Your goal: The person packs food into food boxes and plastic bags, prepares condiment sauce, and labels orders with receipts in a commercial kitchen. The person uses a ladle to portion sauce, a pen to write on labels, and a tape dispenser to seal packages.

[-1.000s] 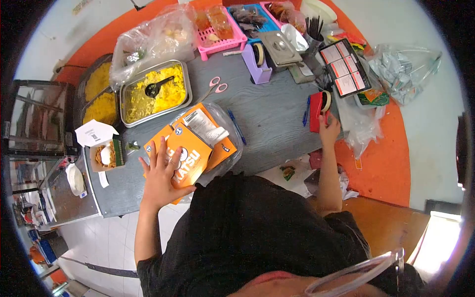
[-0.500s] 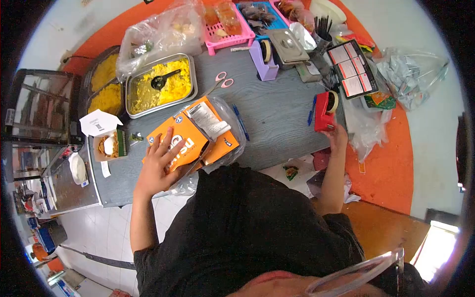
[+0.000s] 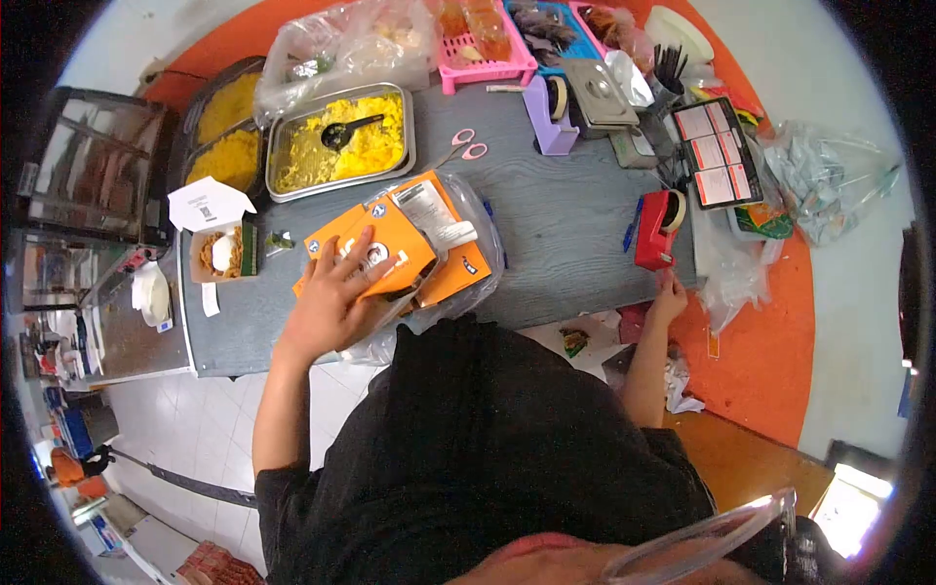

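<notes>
My left hand (image 3: 336, 297) lies with fingers spread on an orange food box (image 3: 398, 244). A clear plastic bag (image 3: 495, 255) shows around the box, and a printed receipt (image 3: 425, 213) lies on its upper side. At the table's right edge, my right hand (image 3: 669, 296) has its fingertips pinched at the front end of a red tape dispenser (image 3: 651, 236). The end of the tape seems to be between them, though it is small. A roll of tape (image 3: 674, 209) sits in the dispenser.
Behind the box stand a metal tray of yellow food (image 3: 408, 168) with a black spoon (image 3: 352, 129) and pink-handled scissors (image 3: 474, 150). An open food carton (image 3: 226, 255) is at left. Farther back are a purple tape dispenser (image 3: 552, 129) and a pink basket (image 3: 492, 72).
My right hand has slid from the red dispenser's body toward me, down to its front end. My left hand stays on the orange box. The whole view has shifted slightly.
</notes>
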`<action>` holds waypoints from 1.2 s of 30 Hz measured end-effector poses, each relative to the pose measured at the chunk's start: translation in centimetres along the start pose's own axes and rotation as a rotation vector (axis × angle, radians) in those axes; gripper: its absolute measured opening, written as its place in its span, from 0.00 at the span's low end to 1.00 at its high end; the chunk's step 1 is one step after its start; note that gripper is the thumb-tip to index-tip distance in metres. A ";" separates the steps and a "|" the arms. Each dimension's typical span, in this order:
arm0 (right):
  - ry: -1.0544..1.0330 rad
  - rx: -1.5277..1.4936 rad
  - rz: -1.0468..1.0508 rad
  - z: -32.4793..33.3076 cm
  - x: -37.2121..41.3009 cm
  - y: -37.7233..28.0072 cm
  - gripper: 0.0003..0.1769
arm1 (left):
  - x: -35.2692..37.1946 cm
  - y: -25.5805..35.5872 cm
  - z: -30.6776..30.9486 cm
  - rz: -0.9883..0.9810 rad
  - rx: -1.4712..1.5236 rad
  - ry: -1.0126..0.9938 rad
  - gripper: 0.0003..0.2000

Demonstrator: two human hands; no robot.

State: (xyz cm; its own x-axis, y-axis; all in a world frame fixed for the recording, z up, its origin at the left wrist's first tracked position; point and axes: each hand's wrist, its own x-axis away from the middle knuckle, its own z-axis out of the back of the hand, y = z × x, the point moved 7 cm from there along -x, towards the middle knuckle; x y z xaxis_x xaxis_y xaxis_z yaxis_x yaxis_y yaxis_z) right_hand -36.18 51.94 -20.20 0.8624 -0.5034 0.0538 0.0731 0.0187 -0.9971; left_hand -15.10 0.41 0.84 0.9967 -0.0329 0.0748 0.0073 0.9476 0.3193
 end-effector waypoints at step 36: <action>-1.305 0.172 0.217 -24.4 35.8 -15.8 0.17 | 1.5 2.6 -2.1 0.107 -0.259 0.208 0.31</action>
State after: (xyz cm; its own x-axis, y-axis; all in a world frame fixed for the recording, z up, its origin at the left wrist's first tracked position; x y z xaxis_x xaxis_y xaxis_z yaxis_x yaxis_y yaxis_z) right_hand -18.69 12.50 -3.85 0.7023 0.7119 0.0032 -0.1468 0.1492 -0.9778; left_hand -13.45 3.50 -0.20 0.9879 0.1116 -0.1080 -0.1047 0.9922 0.0675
